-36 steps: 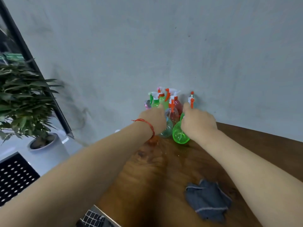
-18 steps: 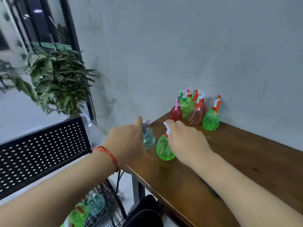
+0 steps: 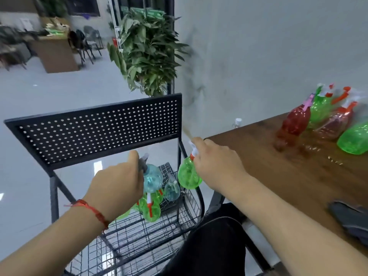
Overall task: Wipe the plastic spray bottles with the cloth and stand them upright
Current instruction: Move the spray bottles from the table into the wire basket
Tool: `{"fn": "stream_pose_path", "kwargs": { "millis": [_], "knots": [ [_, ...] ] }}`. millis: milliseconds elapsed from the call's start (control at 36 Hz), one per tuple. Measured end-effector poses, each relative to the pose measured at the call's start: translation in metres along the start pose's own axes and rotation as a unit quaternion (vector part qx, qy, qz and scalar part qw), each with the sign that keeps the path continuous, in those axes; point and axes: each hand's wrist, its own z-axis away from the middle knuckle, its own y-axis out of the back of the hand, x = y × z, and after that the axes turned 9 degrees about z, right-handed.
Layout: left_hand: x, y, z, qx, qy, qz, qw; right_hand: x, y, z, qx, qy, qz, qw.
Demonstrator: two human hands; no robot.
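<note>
Seemingly mid-carry, the left hand (image 3: 117,184) gripped the blue spray bottle (image 3: 153,181) and the right hand (image 3: 217,166) the green spray bottle (image 3: 187,177), above the wire basket (image 3: 129,234). Wiping would require freeing one for the cloth (image 3: 353,220) on the bench (image 3: 278,176).

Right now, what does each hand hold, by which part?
Left hand: blue spray bottle, by the sprayer top. Right hand: green spray bottle, by the sprayer top.
</note>
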Motion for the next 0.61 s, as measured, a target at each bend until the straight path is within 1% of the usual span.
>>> {"fn": "stream_pose_path", "kwargs": {
  "millis": [111, 167, 333, 444, 500, 611],
  "knots": [
    [-0.034, -0.022, 0.022, -0.027, 0.063, -0.004, 0.998, -0.021, -0.042, -0.015, -0.048, 0.023, 0.013, 0.999],
    [-0.045, -0.034, 0.031, -0.056, 0.099, -0.006, 0.993, -0.028, -0.066, -0.020, -0.071, 0.024, 0.013, 0.997],
    [-0.075, -0.089, 0.052, -0.139, 0.178, 0.001, 0.974, -0.035, -0.131, -0.034, -0.165, -0.008, -0.001, 0.986],
    [-0.098, -0.139, 0.066, -0.160, 0.232, 0.044, 0.958, -0.038, -0.166, -0.041, -0.211, -0.029, -0.047, 0.976],
    [-0.105, -0.160, 0.070, -0.156, 0.254, 0.054, 0.953, -0.039, -0.178, -0.044, -0.230, -0.032, -0.068, 0.970],
    [-0.115, -0.190, 0.070, -0.141, 0.298, 0.085, 0.940, -0.042, -0.204, -0.052, -0.231, -0.064, -0.113, 0.964]
  ]
}}
